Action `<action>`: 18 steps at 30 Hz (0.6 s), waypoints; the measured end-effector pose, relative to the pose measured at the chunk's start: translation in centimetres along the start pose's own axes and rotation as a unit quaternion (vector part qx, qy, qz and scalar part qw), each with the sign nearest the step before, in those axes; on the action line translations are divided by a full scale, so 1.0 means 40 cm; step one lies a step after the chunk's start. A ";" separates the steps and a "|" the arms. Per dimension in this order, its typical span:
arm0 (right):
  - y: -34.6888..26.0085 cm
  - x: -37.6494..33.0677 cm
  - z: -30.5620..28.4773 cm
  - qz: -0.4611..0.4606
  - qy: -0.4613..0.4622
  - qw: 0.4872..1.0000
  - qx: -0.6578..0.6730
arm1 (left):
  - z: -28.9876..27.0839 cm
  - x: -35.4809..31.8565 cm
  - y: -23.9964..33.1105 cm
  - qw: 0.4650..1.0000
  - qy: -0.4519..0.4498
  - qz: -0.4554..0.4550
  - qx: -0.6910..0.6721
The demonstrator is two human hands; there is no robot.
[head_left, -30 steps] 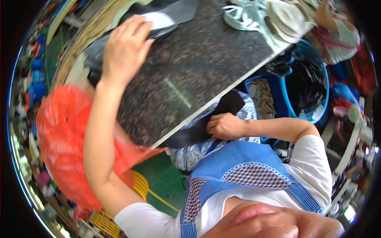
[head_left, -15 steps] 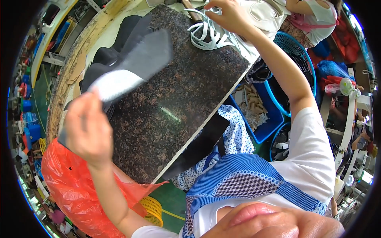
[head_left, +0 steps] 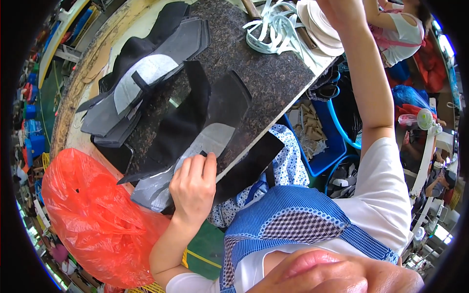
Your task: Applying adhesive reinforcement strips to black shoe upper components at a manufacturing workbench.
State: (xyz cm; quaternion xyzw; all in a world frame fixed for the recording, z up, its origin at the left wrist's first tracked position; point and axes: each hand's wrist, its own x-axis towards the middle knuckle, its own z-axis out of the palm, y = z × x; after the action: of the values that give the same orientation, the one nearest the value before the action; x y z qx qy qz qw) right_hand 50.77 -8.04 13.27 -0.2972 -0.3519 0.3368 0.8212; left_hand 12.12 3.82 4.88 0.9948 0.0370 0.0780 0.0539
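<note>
Head view: a grey-lined black cut piece (head_left: 207, 141) is pinned flat at the near edge of the speckled dark surface (head_left: 273, 78) by the left hand (head_left: 193, 188), fingers curled down on its edge, so it lies steady. Right hand (head_left: 342, 7) is raised to the pale insole stack (head_left: 317, 24) at top, w/ its grip cut off by the frame; cannot tell. A stack of like pieces (head_left: 141, 88) is kept close by, left of work.

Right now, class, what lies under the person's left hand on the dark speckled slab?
Under the left hand lies a grey-and-black shoe upper piece, flat on the speckled slab and overhanging its edge. The palm hides the part beneath it.
</note>
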 end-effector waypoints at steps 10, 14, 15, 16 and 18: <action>0.036 -0.049 0.100 0.144 0.021 0.989 -0.033 | -0.074 0.067 -0.027 0.983 0.072 0.012 -0.170; 0.057 -0.058 0.157 0.153 0.044 0.987 -0.011 | -0.142 0.255 -0.037 0.962 0.180 0.077 -0.192; 0.053 -0.063 0.159 0.147 0.054 0.987 -0.022 | -0.125 0.318 -0.032 0.956 0.183 0.086 -0.212; 0.054 -0.067 0.166 0.144 0.051 0.988 -0.021 | -0.117 0.370 -0.022 0.952 0.185 0.093 -0.226; 0.050 -0.077 0.176 0.106 0.030 0.994 -0.027 | -0.101 0.455 -0.002 0.944 0.058 0.071 -0.317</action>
State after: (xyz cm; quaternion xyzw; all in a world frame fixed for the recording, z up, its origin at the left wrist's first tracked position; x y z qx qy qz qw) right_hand 42.97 -7.43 14.73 -0.3646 -0.3026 0.4036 0.7827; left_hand 29.40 5.80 11.59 0.9201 -0.0574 0.1472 0.3585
